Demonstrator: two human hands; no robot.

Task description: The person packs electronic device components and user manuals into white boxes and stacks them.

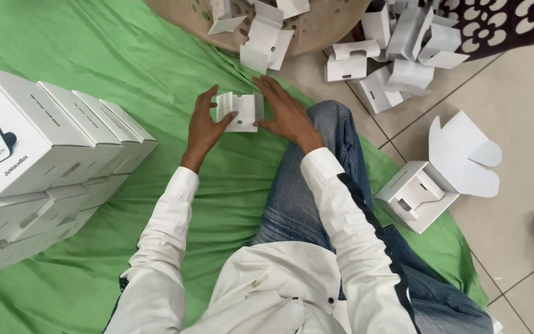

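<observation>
Hands: left (pixel 204 127), right (pixel 287 114) flank, grip white cardboard insert (pixel 242 111).

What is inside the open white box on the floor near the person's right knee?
The open white box holds a folded white cardboard insert. Whatever lies beneath the insert is covered.

Both arms reach forward from the body in long white sleeves, the right sleeve edged with a dark stripe. The left hand (pixel 204 127) is raised on a bent wrist, its thumb and fingers spread and curled inward towards the right. The right hand (pixel 285 114) lies palm down, angled towards the left, its fingers extended and close together. The two hands face each other, near but not touching. Both wrists are bare beyond the cuffs.
</observation>
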